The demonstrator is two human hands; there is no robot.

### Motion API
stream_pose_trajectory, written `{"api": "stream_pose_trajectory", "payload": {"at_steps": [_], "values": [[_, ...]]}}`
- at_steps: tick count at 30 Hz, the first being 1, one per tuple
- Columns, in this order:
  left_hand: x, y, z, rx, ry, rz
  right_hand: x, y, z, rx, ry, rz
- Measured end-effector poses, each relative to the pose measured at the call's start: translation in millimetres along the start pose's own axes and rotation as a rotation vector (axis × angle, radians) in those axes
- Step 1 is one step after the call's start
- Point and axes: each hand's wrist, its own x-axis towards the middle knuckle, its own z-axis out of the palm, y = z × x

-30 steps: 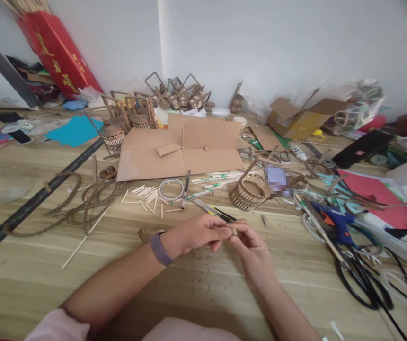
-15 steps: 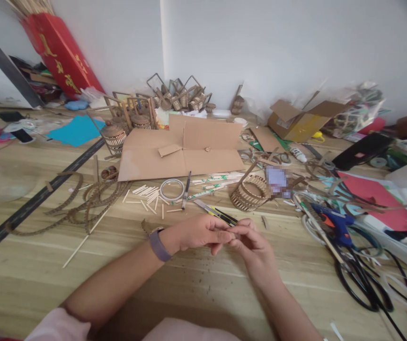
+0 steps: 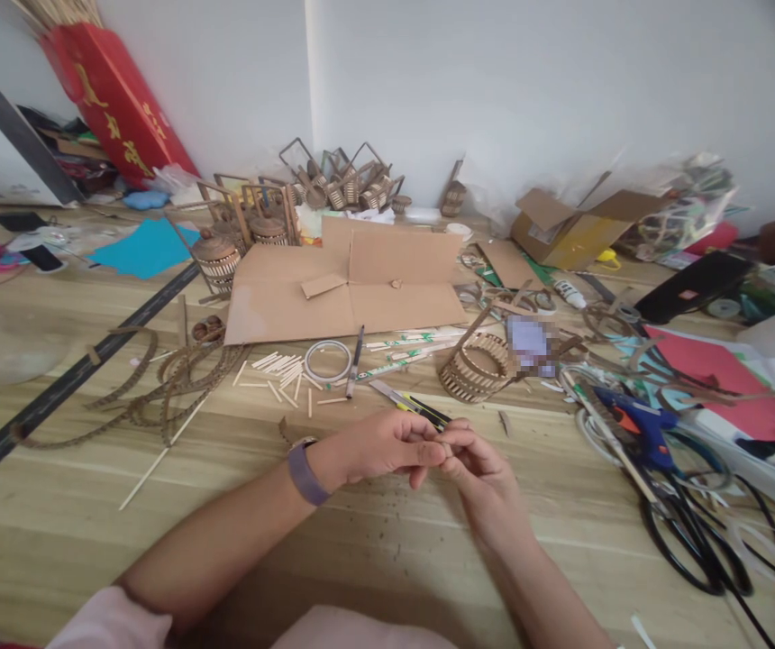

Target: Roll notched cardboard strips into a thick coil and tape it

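Note:
My left hand [image 3: 387, 448] and my right hand [image 3: 486, 473] meet fingertip to fingertip low in the middle of the view. Both are closed in a pinch around something small that the fingers hide. Just beyond them lie a yellow-and-black utility knife [image 3: 405, 401] and dark pens, partly covered by the hands. A small slatted basket [image 3: 475, 367] with a tall handle stands past my right hand. Short pale sticks [image 3: 279, 365], a ring of tape [image 3: 328, 361] and a black marker [image 3: 356, 361] lie beyond my left hand. Dark crumbs dot the table below.
Flattened cardboard [image 3: 293, 302] lies across the middle. Coiled brown notched strips [image 3: 171, 388] are on the left. A blue glue gun [image 3: 637, 424] and black-handled scissors [image 3: 691, 541] rest at right. Finished little baskets [image 3: 218, 257] stand at the back, near an open carton [image 3: 583, 230].
My hands stay pinched together, with only slight shifts of the fingers and wrist. The things on the table keep their places.

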Motion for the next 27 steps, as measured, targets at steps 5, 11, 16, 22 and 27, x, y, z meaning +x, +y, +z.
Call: {"api": "stream_pose_trajectory", "payload": {"at_steps": [5, 11, 16, 22, 27], "values": [[0, -5, -2.4, 0.082, 0.07, -0.027, 5, -9, -8, -0.158, -0.016, -0.039], [-2, -6, -6.5, 0.186, 0.097, -0.074, 7, -16, -11, -0.418, -0.09, -0.101], [-3, 0, -9.9, 0.143, 0.0, -0.063, 7, -13, -10, -0.267, -0.043, -0.086], [-2, 6, -8.8, 0.058, -0.076, -0.05, 5, -11, -8, -0.165, -0.015, -0.069], [-1, 6, -8.8, 0.037, -0.097, -0.052, 5, -11, -6, -0.122, -0.003, -0.052]]}}
